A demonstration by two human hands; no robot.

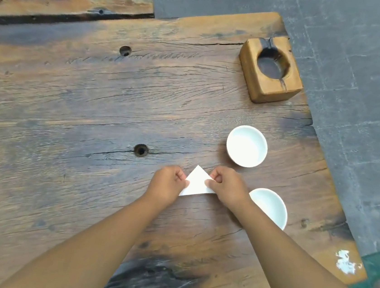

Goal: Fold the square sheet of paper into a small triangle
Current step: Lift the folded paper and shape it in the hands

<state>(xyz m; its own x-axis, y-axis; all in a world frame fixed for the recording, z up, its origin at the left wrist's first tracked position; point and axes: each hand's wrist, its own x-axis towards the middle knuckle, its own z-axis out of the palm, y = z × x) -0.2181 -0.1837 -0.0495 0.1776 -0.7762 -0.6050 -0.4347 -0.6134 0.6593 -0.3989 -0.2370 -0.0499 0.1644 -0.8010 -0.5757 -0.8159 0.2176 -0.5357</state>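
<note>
The white folded triangle of matt paper (pixel 197 182) feels smooth under my fingers (pixel 210 182). The dark, weathered wooden surface (pixel 93 109) is rough, cracked and knotted. Two white round cups (pixel 246 146) look glossy ceramic; the far tan wooden block (pixel 271 69) looks smoothly sanded.

A rustic sitting or tea corner, by the look of it, rather than a workshop or office; the table (pixel 94 99) is a thick slab of weathered old timber, cracked and pitted with knot holes; at two o'clock sits a chunky wooden ashtray (pixel 270 69) with a hollowed bowl and notches in its rim; at three o'clock stand two small white cups (pixel 246 146), handleless like tea cups; beyond the table edge, from twelve to three o'clock, runs a floor (pixel 358 68) of dark grey slabs.
</note>
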